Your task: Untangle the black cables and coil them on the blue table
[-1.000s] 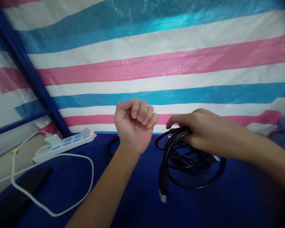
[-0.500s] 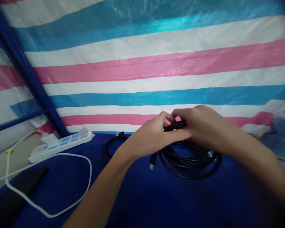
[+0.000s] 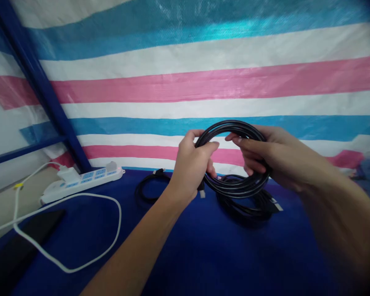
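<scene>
A coiled black cable (image 3: 236, 193) is held up above the blue surface, tilted toward me as an open ring. My left hand (image 3: 193, 164) grips its left side, thumb across the front of the loops. Around the right side, my right hand (image 3: 265, 150) has its fingers wrapped, with the thumb and index fingertip inside the ring. A plug with a pale metal tip (image 3: 202, 193) hangs by the left wrist. Beneath the held coil lies another black cable coil (image 3: 255, 209), whose connector (image 3: 277, 204) points right.
A smaller black cable (image 3: 138, 193) lies left of my left hand. A white power strip (image 3: 89, 181) with a plugged-in charger (image 3: 69, 174), a looped white cable (image 3: 120, 218) and a dark flat object (image 3: 40, 230) are at left. Striped sheeting (image 3: 172, 90) hangs behind.
Both hands have lifted the black cable coil off the surface and turned it to face me. The hands moved apart to opposite sides of the ring, exposing the other coil below.
</scene>
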Demonstrator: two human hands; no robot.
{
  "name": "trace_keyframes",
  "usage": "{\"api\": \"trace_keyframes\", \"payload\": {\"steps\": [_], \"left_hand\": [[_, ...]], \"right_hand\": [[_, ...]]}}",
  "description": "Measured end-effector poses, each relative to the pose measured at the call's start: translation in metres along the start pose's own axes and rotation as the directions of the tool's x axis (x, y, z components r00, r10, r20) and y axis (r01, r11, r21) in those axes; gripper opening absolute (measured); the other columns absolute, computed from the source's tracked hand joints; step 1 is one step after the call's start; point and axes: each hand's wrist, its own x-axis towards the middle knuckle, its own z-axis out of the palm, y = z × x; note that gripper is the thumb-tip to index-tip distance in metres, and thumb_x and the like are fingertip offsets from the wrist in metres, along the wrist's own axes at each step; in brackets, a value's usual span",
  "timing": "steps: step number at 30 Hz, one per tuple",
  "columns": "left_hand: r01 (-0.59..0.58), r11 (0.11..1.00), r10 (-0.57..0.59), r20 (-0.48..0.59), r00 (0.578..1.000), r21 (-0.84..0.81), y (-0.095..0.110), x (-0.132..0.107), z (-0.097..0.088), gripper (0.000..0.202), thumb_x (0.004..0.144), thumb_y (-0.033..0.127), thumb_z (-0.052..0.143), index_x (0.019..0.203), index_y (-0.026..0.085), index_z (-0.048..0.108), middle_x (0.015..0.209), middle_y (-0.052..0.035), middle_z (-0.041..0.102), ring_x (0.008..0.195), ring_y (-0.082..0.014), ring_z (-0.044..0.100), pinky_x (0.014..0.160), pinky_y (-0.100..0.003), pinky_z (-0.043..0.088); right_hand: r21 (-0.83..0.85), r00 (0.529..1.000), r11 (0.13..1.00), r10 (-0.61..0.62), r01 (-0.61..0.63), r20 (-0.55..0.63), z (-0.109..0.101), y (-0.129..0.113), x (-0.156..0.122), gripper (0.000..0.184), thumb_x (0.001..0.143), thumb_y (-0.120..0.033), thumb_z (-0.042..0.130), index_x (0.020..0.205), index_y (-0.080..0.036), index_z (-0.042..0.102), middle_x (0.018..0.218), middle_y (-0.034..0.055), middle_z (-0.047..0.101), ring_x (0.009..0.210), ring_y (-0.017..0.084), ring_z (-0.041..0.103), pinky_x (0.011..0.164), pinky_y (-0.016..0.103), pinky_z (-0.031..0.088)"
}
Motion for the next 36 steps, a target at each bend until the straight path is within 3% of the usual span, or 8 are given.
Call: {"api": "trace_keyframes", "payload": {"steps": [4, 7, 12, 17, 23, 29, 33, 36], "left_hand": [[0.051, 0.919, -0.091, 0.085, 0.992, 0.39, -0.037, 0.013, 0.007, 0.031, 0.084, 0.025, 0.049, 0.115, 0.024, 0.043, 0.071, 0.001, 0.06, 0.067, -0.0148, 0.063, 0.064, -0.027, 0.048], [0.078, 0.847, -0.172, 0.132, 0.976, 0.526, -0.077, 0.03, 0.026, 0.034, 0.084, 0.028, 0.056, 0.117, 0.021, 0.05, 0.101, -0.0068, 0.063, 0.089, -0.0182, 0.061, 0.077, -0.032, 0.049], [0.051, 0.657, -0.309, 0.207, 0.928, 0.752, -0.127, 0.038, 0.058, 0.032, 0.09, 0.034, 0.053, 0.117, 0.017, 0.056, 0.122, -0.0099, 0.055, 0.105, -0.0216, 0.056, 0.089, -0.044, 0.048], [-0.043, 0.538, -0.366, 0.279, 0.888, 0.842, -0.134, 0.038, 0.061, 0.036, 0.089, 0.033, 0.055, 0.121, 0.017, 0.053, 0.125, -0.0104, 0.054, 0.108, -0.0229, 0.056, 0.09, -0.045, 0.048], [-0.182, 0.569, -0.252, 0.381, 0.89, 0.802, -0.119, 0.044, 0.051, 0.036, 0.089, 0.034, 0.054, 0.122, 0.018, 0.053, 0.124, -0.0103, 0.054, 0.107, -0.0225, 0.056, 0.09, -0.045, 0.048], [-0.175, 0.522, -0.06, 0.241, 0.969, 0.835, -0.109, -0.007, 0.018, 0.036, 0.093, 0.027, 0.042, 0.128, 0.017, 0.048, 0.134, -0.0115, 0.049, 0.124, -0.0231, 0.045, 0.105, -0.044, 0.036], [-0.255, 0.453, -0.064, 0.317, 0.946, 0.854, -0.086, -0.044, -0.037, 0.027, 0.09, 0.023, 0.043, 0.112, 0.019, 0.058, 0.12, -0.005, 0.06, 0.114, -0.0163, 0.053, 0.102, -0.03, 0.039], [-0.25, 0.342, -0.098, 0.299, 0.949, 0.906, -0.075, -0.056, -0.088, 0.027, 0.087, 0.023, 0.046, 0.11, 0.019, 0.059, 0.119, -0.0064, 0.061, 0.114, -0.0202, 0.053, 0.102, -0.036, 0.038]], "right_hand": [[0.052, 0.984, 0.983, 0.176, -0.178, 0.039, -0.018, 0.033, 0.005, 0.012, 0.083, -0.024, 0.057, 0.092, -0.016, 0.059, 0.046, -0.0111, 0.025, 0.036, 0.004, 0.023, 0.038, 0.019, 0.036], [0.015, 0.96, 0.96, 0.279, -0.279, 0.002, -0.035, 0.074, 0.005, 0.011, 0.088, -0.021, 0.053, 0.088, -0.012, 0.058, 0.049, -0.0119, 0.02, 0.037, 0.003, 0.019, 0.04, 0.018, 0.036], [-0.212, 0.934, 0.916, 0.305, -0.341, -0.185, -0.052, 0.136, -0.002, 0.02, 0.093, -0.031, 0.052, 0.099, -0.012, 0.058, 0.079, 0.0004, 0.058, 0.062, 0.01, 0.056, 0.057, 0.025, 0.05], [-0.543, 0.978, 0.82, 0.092, -0.18, -0.186, -0.056, 0.152, -0.008, 0.033, 0.089, -0.027, 0.057, 0.12, -0.016, 0.054, 0.126, 0.01, 0.052, 0.111, 0.024, 0.054, 0.092, 0.046, 0.046], [-0.74, 0.996, 0.668, 0.036, -0.084, -0.08, -0.067, 0.152, -0.007, 0.029, 0.092, -0.033, 0.053, 0.113, -0.014, 0.058, 0.112, 0.0085, 0.061, 0.1, 0.021, 0.06, 0.088, 0.044, 0.049], [-0.821, 0.985, 0.565, -0.083, -0.08, -0.154, -0.076, 0.165, 0.002, 0.025, 0.093, -0.03, 0.052, 0.11, -0.014, 0.059, 0.105, 0.0069, 0.063, 0.09, 0.018, 0.063, 0.081, 0.039, 0.053], [-0.871, 0.934, 0.489, -0.328, 0.039, -0.142, -0.066, 0.149, -0.01, 0.03, 0.093, -0.024, 0.047, 0.117, -0.008, 0.057, 0.115, 0.017, 0.059, 0.11, 0.029, 0.056, 0.095, 0.05, 0.044], [-0.887, 0.854, 0.405, -0.52, 0.224, -0.022, -0.029, 0.128, -0.038, 0.039, 0.093, -0.028, 0.044, 0.12, -0.002, 0.056, 0.124, 0.0245, 0.052, 0.12, 0.037, 0.046, 0.102, 0.054, 0.035]]}}
